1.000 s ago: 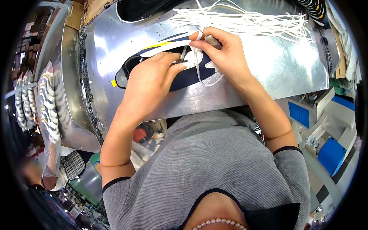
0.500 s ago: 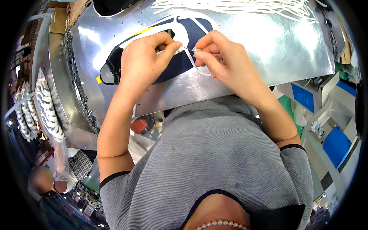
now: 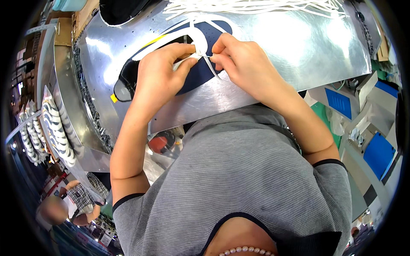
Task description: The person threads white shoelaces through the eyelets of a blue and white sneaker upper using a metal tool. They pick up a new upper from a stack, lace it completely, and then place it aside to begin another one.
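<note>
A navy shoe upper with white trim and a yellow stripe lies on the metal table, its black heel pointing left. My left hand is closed in a pinch on the white trim at the shoe's opening. Close by on the right, my right hand pinches the thin tip of a white shoelace, which spans the small gap between both hands' fingertips. More of the white lace runs down across the navy side, and another stretch loops over the toe. The exact eyelet is hidden by my fingers.
Many loose white laces lie along the table's far edge. Another black shoe piece sits at the far left. Bags of black-and-white parts hang at left, near a person. Cabinets with blue panels stand at right.
Both hands remain close together at the shoe opening, still pinching. My right fingers have shifted slightly left, and the lace loop below them shows less. The whole view has tilted a little.
</note>
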Available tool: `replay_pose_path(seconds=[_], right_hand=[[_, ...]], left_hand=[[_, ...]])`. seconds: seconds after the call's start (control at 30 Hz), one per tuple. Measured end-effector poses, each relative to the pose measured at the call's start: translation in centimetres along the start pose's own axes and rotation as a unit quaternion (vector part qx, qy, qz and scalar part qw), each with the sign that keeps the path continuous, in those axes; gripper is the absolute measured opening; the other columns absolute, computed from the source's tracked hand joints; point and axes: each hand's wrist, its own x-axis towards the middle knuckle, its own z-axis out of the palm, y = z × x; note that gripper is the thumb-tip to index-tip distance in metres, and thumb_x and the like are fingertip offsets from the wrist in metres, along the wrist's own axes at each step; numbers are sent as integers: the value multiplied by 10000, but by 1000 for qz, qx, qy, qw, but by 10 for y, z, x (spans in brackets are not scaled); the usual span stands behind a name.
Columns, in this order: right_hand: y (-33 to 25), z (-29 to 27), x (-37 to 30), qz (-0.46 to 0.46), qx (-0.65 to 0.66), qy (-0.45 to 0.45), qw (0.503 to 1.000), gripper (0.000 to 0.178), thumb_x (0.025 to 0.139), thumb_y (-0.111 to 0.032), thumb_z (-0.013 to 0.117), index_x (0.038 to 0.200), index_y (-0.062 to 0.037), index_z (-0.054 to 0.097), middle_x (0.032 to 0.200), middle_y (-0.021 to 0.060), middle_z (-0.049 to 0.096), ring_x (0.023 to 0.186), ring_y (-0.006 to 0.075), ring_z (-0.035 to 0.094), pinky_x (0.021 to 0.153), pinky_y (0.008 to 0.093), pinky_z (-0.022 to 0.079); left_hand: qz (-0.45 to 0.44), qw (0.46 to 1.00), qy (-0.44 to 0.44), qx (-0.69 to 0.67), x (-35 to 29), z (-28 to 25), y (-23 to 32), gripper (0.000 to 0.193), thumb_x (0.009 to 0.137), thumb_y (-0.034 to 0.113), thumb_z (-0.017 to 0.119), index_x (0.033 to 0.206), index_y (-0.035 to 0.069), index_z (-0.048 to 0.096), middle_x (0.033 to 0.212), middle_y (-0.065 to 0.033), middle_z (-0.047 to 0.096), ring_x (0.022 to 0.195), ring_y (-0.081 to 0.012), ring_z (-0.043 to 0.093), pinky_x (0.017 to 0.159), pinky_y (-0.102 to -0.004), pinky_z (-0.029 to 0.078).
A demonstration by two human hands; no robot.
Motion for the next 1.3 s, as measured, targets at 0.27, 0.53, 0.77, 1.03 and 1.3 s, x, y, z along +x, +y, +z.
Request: replay_pose_path(seconds=[0.27,0.53,0.77,1.03,1.3], right_hand=[[-15,27,12,-47,-208,-9,977,300,803,-32,645,1045,59,491,679,180,658,668,351,685,567,406,533],[-5,-73,2,-10,38,132,990,328,862,-196,763,1091,-18,610,843,20,624,774,80,592,646,236,486],[-4,-16,39,36,232,56,971,547,753,-144,867,1155,-64,504,957,47,607,853,98,557,730,240,465],[-13,-3,47,52,269,48,960,552,810,-79,815,1240,-65,469,1025,88,643,877,116,615,691,224,481],[-12,-8,60,173,292,62,939,493,825,-144,813,1193,-54,497,1014,126,667,883,153,653,738,259,536]], left_hand=[[56,998,19,33,-10,13,10,140,856,75,665,985,24,678,884,-133,688,807,-351,662,693,-411,506],[192,953,147,180,-49,-2,1,200,809,30,739,982,67,647,797,-57,680,645,-245,627,587,-361,461],[-119,976,-2,-184,-54,-36,-8,383,978,332,592,1168,6,659,1075,-112,691,961,-217,652,870,-318,489],[-332,857,-194,-343,1,-47,-24,287,888,280,734,1054,46,730,953,-29,713,884,-107,606,836,-264,474],[-118,991,3,-69,9,-35,-74,170,838,158,722,972,54,725,948,-72,726,856,-213,677,819,-331,536]])
